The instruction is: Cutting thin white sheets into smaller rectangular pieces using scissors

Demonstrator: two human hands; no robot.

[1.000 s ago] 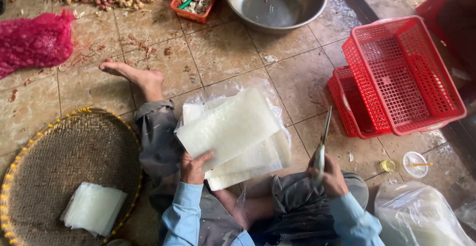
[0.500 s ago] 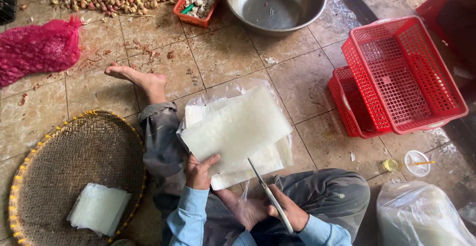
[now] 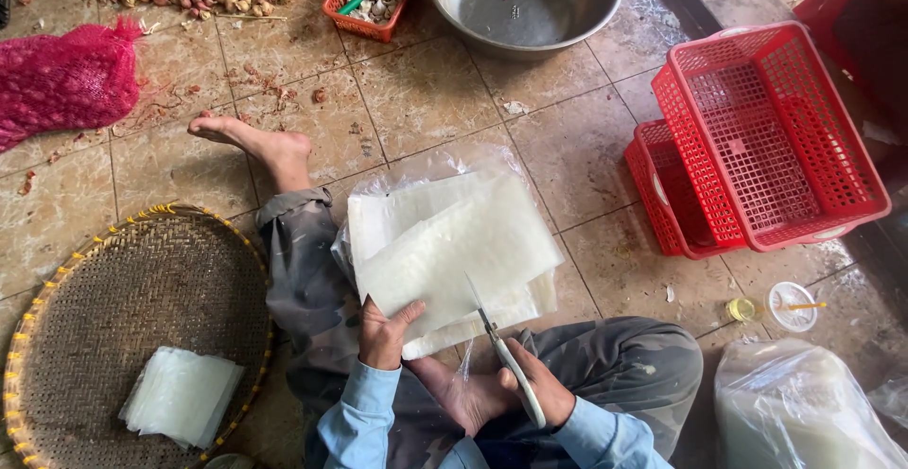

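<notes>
Sheets [image 3: 454, 251] lie stacked on your lap, over a plastic bag, the woven tray [image 3: 132, 327] to the left holding a smaller pile [image 3: 180, 395]. Your left hand [image 3: 386, 332] pinches the stack's near edge, thumb on top. Your right hand [image 3: 532, 389] grips scissors [image 3: 494, 341], fingers curled, blades entering that edge. Thin, slippery sheets could shift and skew the cut, and your thumb sits near the blades.
</notes>
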